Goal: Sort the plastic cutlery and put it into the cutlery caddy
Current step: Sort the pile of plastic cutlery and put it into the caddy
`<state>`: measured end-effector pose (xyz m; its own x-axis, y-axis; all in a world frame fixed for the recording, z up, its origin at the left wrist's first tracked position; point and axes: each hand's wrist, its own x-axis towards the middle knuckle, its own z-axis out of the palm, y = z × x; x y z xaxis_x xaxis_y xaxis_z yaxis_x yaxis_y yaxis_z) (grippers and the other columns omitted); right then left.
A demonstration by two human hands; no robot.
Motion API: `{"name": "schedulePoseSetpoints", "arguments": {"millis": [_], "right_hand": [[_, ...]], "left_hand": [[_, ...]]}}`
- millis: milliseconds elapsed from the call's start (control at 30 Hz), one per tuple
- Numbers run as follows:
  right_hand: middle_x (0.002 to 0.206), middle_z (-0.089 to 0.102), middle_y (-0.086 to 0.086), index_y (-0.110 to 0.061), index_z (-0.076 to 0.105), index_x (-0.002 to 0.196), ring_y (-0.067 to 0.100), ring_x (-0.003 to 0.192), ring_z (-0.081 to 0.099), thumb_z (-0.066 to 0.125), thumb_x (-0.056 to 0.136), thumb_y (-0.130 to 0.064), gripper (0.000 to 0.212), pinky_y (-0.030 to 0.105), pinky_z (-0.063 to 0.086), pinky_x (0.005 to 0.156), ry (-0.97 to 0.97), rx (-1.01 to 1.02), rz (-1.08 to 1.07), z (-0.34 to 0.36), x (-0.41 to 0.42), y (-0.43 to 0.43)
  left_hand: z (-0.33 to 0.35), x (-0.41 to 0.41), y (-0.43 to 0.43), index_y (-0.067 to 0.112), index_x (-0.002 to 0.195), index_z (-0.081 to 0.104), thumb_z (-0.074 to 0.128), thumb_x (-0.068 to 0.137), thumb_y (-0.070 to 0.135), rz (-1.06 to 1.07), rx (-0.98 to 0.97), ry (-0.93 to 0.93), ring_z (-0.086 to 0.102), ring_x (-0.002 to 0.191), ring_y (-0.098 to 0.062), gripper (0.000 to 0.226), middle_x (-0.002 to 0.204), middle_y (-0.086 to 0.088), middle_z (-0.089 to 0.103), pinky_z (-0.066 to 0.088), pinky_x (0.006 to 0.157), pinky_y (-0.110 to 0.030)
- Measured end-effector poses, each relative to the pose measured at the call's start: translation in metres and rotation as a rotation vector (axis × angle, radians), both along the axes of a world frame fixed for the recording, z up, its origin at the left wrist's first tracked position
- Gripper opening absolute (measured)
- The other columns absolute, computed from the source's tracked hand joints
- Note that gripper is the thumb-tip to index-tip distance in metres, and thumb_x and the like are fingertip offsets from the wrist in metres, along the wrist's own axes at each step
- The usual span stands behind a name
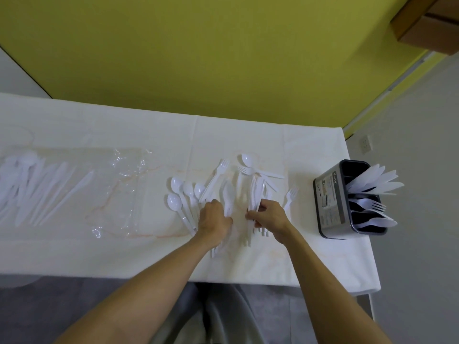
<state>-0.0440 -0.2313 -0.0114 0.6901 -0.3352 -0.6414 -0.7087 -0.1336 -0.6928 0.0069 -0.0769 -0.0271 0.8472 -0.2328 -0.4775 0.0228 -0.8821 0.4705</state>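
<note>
**Sorting white cutlery on a white table**

White-covered table [248, 135] against a yellow wall. Far left, a heap of loose cutlery [32, 184] beside clear plastic wrap [119, 189]. Mid-table, four spoons [185, 194]. Left hand [214, 219] closed on a spoon's handle; right hand [269, 216] pinching a bunch of knives [255, 194]. At right, cutlery caddy [332, 202], partly filled.

On the table [248, 256], a scatter of spoons [182, 194] lies left of centre, with forks and knives [255, 184] just to its right. A plastic bag [119, 189] lies further left, and a cutlery heap [32, 180] beyond it at the left edge. The cutlery caddy [347, 202] stands at the table's right end, holding knives in its rear compartment, forks in the middle one and spoons in the front one.
</note>
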Motion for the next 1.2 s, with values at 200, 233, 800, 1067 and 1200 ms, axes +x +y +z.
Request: {"name": "schedulePoseSetpoints", "arguments": {"millis": [200, 233, 800, 1067, 1200], "right_hand": [[0.088, 0.070, 0.012, -0.005, 0.072, 0.089, 0.021, 0.074, 0.066, 0.073, 0.075, -0.002, 0.015, 0.021, 0.053, 0.061, -0.037, 0.093, -0.031, 0.007, 0.000, -0.006], [0.089, 0.070, 0.013, -0.003, 0.072, 0.089, 0.021, 0.075, 0.067, 0.073, 0.075, -0.002, 0.014, 0.022, 0.053, 0.062, -0.034, 0.103, -0.030, 0.008, 0.000, -0.007], [0.084, 0.076, 0.012, -0.003, 0.074, 0.087, 0.024, 0.080, 0.075, 0.077, 0.080, -0.012, 0.012, 0.031, 0.061, 0.079, -0.165, -0.019, 0.001, 0.036, 0.002, -0.008], [0.074, 0.075, 0.007, -0.004, 0.071, 0.081, 0.013, 0.066, 0.074, 0.080, 0.078, -0.023, 0.022, 0.042, 0.061, 0.078, -0.220, -0.185, -0.011, 0.055, 0.012, -0.003], [0.067, 0.074, 0.004, -0.001, 0.073, 0.074, 0.012, 0.064, 0.073, 0.080, 0.079, -0.026, 0.026, 0.046, 0.060, 0.076, -0.271, -0.221, -0.095, 0.077, 0.006, -0.016]], "left_hand": [[0.000, 0.003, -0.001, 0.013, 0.061, 0.036, 0.068, 0.076, 0.014, 0.020, 0.009, 0.044, 0.043, 0.058, -0.015, 0.036, 0.070, -0.003, 0.042, 0.025, 0.042, -0.022], [0.000, 0.003, -0.001, 0.012, 0.062, 0.037, 0.067, 0.077, 0.014, 0.011, 0.010, 0.039, 0.041, 0.056, -0.014, 0.034, 0.070, -0.003, 0.042, 0.025, 0.042, -0.022], [0.015, 0.026, 0.018, 0.013, 0.057, 0.037, 0.070, 0.076, 0.021, 0.022, -0.106, 0.143, 0.039, 0.050, -0.012, 0.038, 0.056, 0.001, 0.041, 0.028, 0.046, -0.023], [0.035, 0.032, 0.016, 0.014, 0.058, 0.042, 0.067, 0.083, 0.024, 0.045, -0.299, 0.069, 0.042, 0.054, -0.012, 0.036, 0.054, 0.005, 0.043, 0.031, 0.049, -0.019], [0.056, 0.040, 0.004, 0.007, 0.073, 0.065, 0.072, 0.081, 0.036, 0.100, -0.426, 0.026, 0.056, 0.060, -0.016, 0.031, 0.063, -0.001, 0.060, 0.037, 0.053, -0.014]]}}
